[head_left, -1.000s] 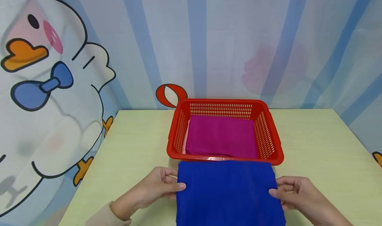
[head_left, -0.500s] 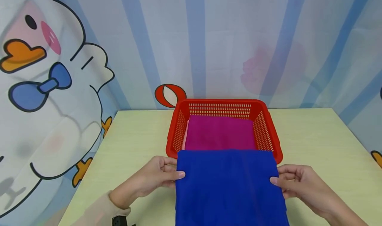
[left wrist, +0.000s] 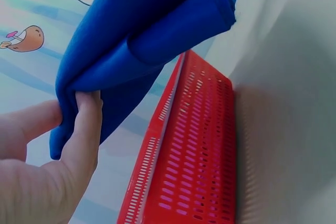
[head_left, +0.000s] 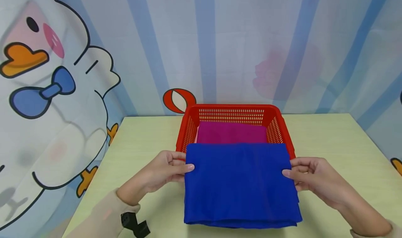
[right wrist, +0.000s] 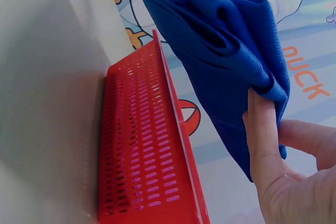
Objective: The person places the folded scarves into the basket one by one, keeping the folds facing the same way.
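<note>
A folded blue cloth (head_left: pixel 240 185) is held up between both hands, its far edge over the near rim of a red plastic basket (head_left: pixel 232 107). My left hand (head_left: pixel 161 173) pinches the cloth's left side, thumb on top and fingers beneath. On the opposite side my right hand (head_left: pixel 317 178) pinches it the same way. Both wrist views show the folded layers of the blue cloth (left wrist: pixel 142 40) hanging above the table, apart from its surface. Inside the basket lies a folded magenta cloth (head_left: pixel 232 132), its near part hidden by the blue one.
The basket stands on a pale yellow table (head_left: pixel 147 136) near its back edge. Behind it hangs a printed backdrop (head_left: pixel 232 49) with stripes and a duck figure. A small black device (head_left: pixel 135 224) sits at the left sleeve.
Both hands have carried the blue cloth forward, from in front of the basket to over its near rim. More of the magenta cloth is now covered. The basket has stayed in place.
</note>
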Available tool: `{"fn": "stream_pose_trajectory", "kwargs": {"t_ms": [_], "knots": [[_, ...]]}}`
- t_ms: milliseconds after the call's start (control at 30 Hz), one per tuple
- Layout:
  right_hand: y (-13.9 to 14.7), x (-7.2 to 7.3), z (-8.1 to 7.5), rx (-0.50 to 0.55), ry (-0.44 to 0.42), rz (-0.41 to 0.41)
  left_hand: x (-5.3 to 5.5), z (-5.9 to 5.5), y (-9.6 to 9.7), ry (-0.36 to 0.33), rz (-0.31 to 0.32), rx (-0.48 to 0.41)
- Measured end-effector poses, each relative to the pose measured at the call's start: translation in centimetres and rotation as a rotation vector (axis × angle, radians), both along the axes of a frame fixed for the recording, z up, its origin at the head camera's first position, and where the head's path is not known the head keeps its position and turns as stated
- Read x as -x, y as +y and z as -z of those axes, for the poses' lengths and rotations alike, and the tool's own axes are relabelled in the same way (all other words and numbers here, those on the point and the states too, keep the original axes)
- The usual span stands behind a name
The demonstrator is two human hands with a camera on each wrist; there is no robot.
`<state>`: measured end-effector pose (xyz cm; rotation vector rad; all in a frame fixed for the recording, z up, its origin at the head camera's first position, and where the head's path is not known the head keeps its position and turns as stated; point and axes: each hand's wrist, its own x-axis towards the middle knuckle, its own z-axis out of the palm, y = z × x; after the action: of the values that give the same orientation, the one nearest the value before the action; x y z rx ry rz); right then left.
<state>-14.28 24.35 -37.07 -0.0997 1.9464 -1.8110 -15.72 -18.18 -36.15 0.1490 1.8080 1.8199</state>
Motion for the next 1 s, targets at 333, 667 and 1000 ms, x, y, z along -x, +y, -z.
{"fn": "stream_pose_trajectory", "kwargs": {"t_ms": [333,667,1000], "knots": [[-0.1,1.7,-0.6,0.061,0.043,-0.015,2.0,-0.2,0.1,0.012,-0.005,-0.024],[-0.5,3.5,-0.9,0.112,0.082,-0.045,3.8,-0.6,0.5,0.021,-0.027,-0.039],[-0.6,5.2,-1.5,0.043,0.076,-0.004,5.6,-0.8,1.1,0.005,-0.073,-0.040]]}}
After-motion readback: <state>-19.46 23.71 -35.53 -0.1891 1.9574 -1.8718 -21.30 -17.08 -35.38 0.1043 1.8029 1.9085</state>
